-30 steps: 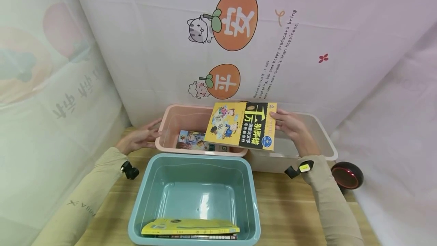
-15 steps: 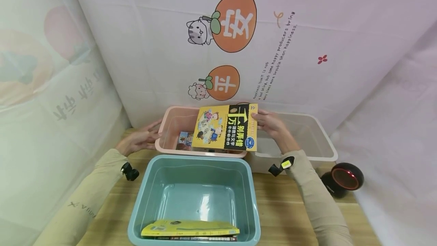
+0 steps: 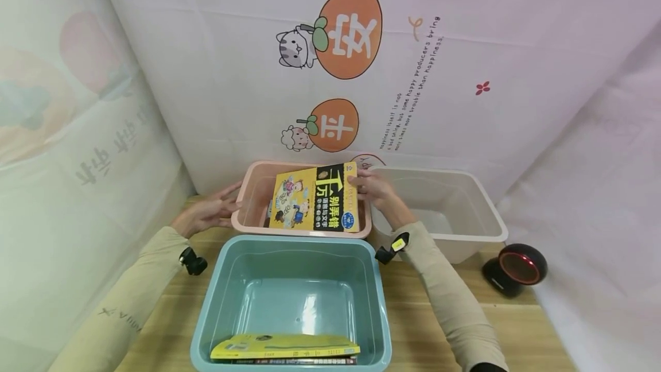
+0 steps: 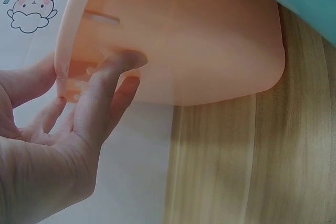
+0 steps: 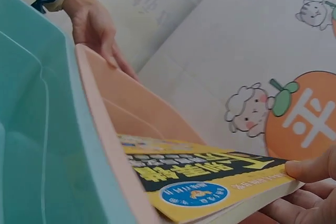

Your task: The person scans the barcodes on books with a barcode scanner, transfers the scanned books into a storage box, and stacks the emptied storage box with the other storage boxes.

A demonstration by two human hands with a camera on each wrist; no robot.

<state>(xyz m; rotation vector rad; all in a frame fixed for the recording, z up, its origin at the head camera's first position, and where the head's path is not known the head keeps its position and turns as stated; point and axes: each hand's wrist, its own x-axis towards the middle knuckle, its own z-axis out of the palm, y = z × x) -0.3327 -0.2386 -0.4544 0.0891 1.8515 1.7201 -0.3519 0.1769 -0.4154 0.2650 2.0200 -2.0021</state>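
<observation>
Between thumb and fingers, my right hand pinches the right edge of a yellow and black picture book. The book lies cover up and tilted in the mouth of the pink bin, over another book that is now almost wholly hidden. In the right wrist view the thumb presses on the cover, with the fingers under the page edge. At the pink bin's left end is my left hand. In the left wrist view, its loosely bent fingers touch the outer wall just below the rim.
A blue-green bin stands in front, with a yellow book on top of another along its near side. A white bin is on the right, beside a black round device. Printed cloth rises behind the wooden table.
My right hand has carried the picture book left and slightly down, from over the gap between the bins into the pink bin's mouth. My left hand has stayed at the bin's end.
</observation>
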